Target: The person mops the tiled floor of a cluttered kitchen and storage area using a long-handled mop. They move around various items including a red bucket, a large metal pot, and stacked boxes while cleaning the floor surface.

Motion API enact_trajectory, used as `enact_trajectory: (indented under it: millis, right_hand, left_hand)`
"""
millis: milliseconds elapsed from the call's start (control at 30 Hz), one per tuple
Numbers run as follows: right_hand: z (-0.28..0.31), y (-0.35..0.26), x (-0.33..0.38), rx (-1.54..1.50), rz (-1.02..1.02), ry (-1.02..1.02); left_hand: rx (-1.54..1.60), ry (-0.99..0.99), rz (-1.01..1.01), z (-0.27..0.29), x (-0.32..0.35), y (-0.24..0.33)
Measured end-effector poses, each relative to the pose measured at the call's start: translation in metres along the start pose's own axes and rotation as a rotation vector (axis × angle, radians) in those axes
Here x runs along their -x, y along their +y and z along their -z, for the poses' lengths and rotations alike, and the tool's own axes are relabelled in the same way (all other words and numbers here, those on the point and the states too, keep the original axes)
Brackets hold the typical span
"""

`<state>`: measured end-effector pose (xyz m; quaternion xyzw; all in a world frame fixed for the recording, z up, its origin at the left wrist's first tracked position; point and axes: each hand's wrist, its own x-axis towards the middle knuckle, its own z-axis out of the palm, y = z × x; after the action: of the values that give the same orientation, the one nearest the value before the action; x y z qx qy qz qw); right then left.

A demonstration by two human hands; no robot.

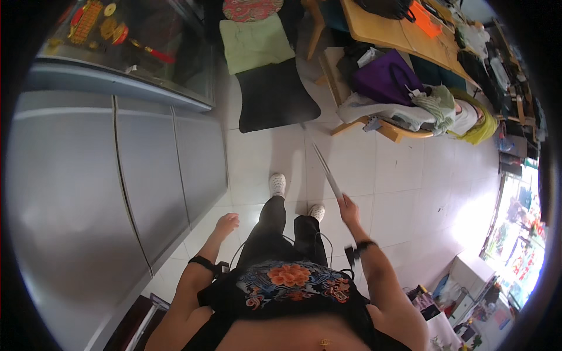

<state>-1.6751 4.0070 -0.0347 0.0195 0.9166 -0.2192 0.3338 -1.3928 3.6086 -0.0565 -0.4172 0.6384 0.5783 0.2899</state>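
My right hand [349, 209] is closed around the near end of a long, thin silver stick [329, 175]. The stick slants forward and left, and its far tip reaches the front edge of a black chair seat [275, 96]. Whether the tip touches the seat or passes beneath it, I cannot tell. A pale green cloth [257, 42] lies on the back part of that seat. My left hand [228, 223] hangs beside the grey cabinet with its fingers curled in, and nothing shows in it.
Grey cabinets [149, 169] with a glass-fronted top line the left. A wooden chair [404, 130] at the right bears clothes and a purple bag [386, 76]. Behind it stands a wooden table [374, 20]. Pale tiles [386, 175] cover the floor. A white cabinet [471, 275] stands at lower right.
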Motion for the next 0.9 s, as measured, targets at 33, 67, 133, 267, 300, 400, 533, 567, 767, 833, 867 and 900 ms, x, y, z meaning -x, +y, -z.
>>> enact_trajectory:
  millis: [33, 67, 133, 267, 300, 400, 533, 567, 767, 833, 867, 900]
  right_hand:
    - [-0.024, 0.013, -0.041, -0.094, 0.101, 0.058]
    - [-0.036, 0.000, -0.081, -0.003, 0.086, 0.081]
    - [-0.014, -0.071, -0.112, -0.160, -0.099, -0.144]
    - [-0.055, -0.031, -0.094, -0.064, -0.099, -0.082]
    - [-0.054, -0.019, -0.066, 0.013, -0.072, -0.083]
    - [-0.044, 0.045, 0.024, 0.049, -0.207, -0.196]
    - [-0.005, 0.080, 0.132, 0.023, -0.349, -0.150]
    - [0.013, 0.068, 0.147, -0.008, -0.382, -0.162]
    - [0.024, 0.039, 0.102, -0.067, -0.185, 0.082]
    - [0.010, 0.031, 0.033, -0.053, -0.095, 0.090]
    - [0.016, 0.010, -0.001, -0.025, -0.058, 0.004]
    - [0.010, 0.006, -0.031, -0.061, -0.031, 0.054]
  left_hand:
    - [0.035, -0.015, 0.023, 0.006, -0.002, 0.016]
    - [0.034, -0.010, 0.059, 0.011, -0.003, 0.031]
    - [0.074, 0.039, 0.154, 0.017, 0.003, 0.040]
    - [0.028, 0.056, 0.100, 0.033, -0.012, 0.033]
    - [0.065, 0.069, 0.126, 0.032, -0.010, 0.033]
    - [-0.001, -0.009, 0.187, 0.030, -0.006, 0.037]
    - [-0.032, -0.052, 0.195, 0.026, -0.017, 0.038]
    - [-0.010, -0.031, 0.191, 0.023, -0.018, 0.042]
    - [-0.051, -0.079, 0.029, 0.018, -0.041, 0.054]
    - [-0.172, -0.071, -0.033, 0.023, -0.051, 0.065]
    - [-0.135, -0.039, -0.026, 0.025, -0.050, 0.067]
    - [-0.114, -0.024, -0.032, 0.025, -0.051, 0.078]
